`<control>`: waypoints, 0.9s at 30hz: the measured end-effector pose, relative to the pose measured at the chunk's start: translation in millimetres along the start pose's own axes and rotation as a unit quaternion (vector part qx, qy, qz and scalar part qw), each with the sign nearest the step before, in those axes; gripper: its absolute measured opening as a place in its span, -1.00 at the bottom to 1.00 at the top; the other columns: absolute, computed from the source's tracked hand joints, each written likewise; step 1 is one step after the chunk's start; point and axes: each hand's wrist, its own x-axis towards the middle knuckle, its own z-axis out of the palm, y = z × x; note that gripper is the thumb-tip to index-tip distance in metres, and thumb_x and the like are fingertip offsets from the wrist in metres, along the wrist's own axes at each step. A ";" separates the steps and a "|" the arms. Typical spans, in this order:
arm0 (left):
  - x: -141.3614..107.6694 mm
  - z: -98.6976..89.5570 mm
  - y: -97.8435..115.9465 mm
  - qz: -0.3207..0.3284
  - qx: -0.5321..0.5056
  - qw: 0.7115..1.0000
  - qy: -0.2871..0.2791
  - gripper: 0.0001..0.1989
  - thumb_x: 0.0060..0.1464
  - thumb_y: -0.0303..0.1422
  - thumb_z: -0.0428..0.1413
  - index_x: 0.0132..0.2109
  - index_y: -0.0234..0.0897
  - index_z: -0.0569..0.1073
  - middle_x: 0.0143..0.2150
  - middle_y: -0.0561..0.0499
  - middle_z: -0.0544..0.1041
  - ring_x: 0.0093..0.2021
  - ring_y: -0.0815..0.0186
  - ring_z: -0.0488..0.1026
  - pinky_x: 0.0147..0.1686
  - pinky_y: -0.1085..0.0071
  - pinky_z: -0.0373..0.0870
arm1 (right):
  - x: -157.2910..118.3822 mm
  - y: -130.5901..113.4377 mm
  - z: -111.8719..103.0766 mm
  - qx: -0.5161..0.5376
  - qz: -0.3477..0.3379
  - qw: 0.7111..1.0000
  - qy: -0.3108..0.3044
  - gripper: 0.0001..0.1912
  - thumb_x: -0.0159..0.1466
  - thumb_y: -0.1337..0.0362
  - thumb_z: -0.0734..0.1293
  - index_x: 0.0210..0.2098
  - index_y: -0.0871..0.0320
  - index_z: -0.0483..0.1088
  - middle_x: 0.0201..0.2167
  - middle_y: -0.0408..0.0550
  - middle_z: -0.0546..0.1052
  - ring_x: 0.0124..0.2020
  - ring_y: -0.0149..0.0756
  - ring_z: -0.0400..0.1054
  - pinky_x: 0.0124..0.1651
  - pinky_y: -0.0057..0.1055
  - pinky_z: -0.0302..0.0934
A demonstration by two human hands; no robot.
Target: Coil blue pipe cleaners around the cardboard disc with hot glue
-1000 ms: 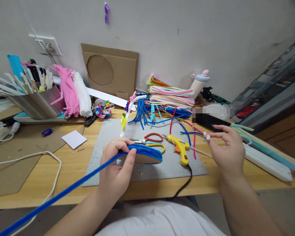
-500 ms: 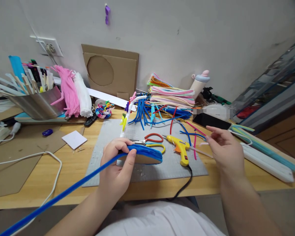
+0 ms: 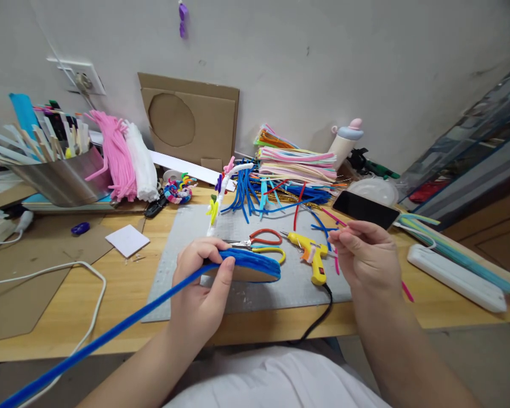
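My left hand (image 3: 202,283) grips a cardboard disc (image 3: 242,274) whose edge is wrapped with blue pipe cleaner (image 3: 255,259). The thumb presses on the rim, and a long loose tail of the pipe cleaner runs down to the lower left. My right hand (image 3: 368,255) is raised at the right with thumb and fingertips pinched together; what sits between them, if anything, is too small to make out. Just left of it, a yellow glue gun (image 3: 317,260) lies on the grey cutting mat (image 3: 255,300). Scissors (image 3: 266,237) with red and yellow handles lie behind the disc.
Behind the mat are bundled pipe cleaners (image 3: 297,164) and a white stem with coloured pieces (image 3: 221,198). A phone (image 3: 365,209) and white power strip (image 3: 454,277) lie to the right. A metal holder of sticks (image 3: 63,181) stands left; cut-out cardboard (image 3: 215,122) leans on the wall.
My right hand has moved left, toward the glue gun, and its fingers have drawn closer together. My left hand and the disc stay nearly in place.
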 end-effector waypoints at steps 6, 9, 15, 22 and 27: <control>-1.4 -1.1 -0.2 -0.003 -0.001 1.000 0.003 -0.88 0.19 -0.44 0.11 -0.29 -0.16 0.31 -0.21 0.04 0.45 -0.12 0.27 0.44 -0.08 0.23 0.35 | 29.3 6.6 -26.1 -0.129 -0.071 0.987 0.064 -0.75 -0.06 0.23 0.60 -0.42 0.07 0.54 -0.57 -0.18 0.57 -0.55 -0.31 0.52 -0.41 -0.34 0.47; -1.2 -0.9 -0.1 -0.001 0.000 1.000 0.001 -0.88 0.19 -0.44 0.11 -0.29 -0.16 0.31 -0.21 0.03 0.45 -0.12 0.27 0.44 -0.08 0.23 0.35 | 46.3 -2.8 -40.6 -0.177 -0.132 0.969 0.110 -0.78 -0.06 0.32 0.59 -0.46 0.12 0.52 -0.53 -0.11 0.57 -0.49 -0.28 0.52 -0.33 -0.28 0.41; -0.7 -0.5 0.2 0.003 0.004 1.000 0.001 -0.88 0.19 -0.44 0.11 -0.28 -0.16 0.31 -0.20 0.02 0.46 -0.11 0.25 0.43 -0.07 0.23 0.34 | 67.5 -15.3 -65.9 -0.260 -0.141 0.947 0.123 -0.84 -0.07 0.42 0.56 -0.53 0.19 0.51 -0.42 0.03 0.62 -0.13 -0.05 0.57 -0.02 -0.13 0.34; -1.8 0.0 0.3 0.008 0.005 1.000 0.005 -0.88 0.18 -0.45 0.11 -0.29 -0.17 0.31 -0.21 0.04 0.46 -0.12 0.27 0.44 -0.08 0.22 0.34 | 73.2 20.8 -102.0 -0.278 -0.036 0.950 0.141 -0.86 -0.07 0.48 0.49 -0.54 0.18 0.49 -0.69 -0.18 0.48 -0.62 -0.29 0.48 -0.45 -0.37 0.38; -1.6 -0.3 -0.1 0.009 0.005 1.000 0.004 -0.87 0.18 -0.45 0.11 -0.30 -0.17 0.31 -0.21 0.04 0.46 -0.12 0.27 0.44 -0.08 0.23 0.34 | 80.0 22.1 -111.9 -0.277 0.007 0.945 0.174 -0.84 -0.06 0.54 0.51 -0.52 0.20 0.53 -0.81 -0.25 0.37 -0.83 -0.46 0.19 -0.63 -0.41 0.25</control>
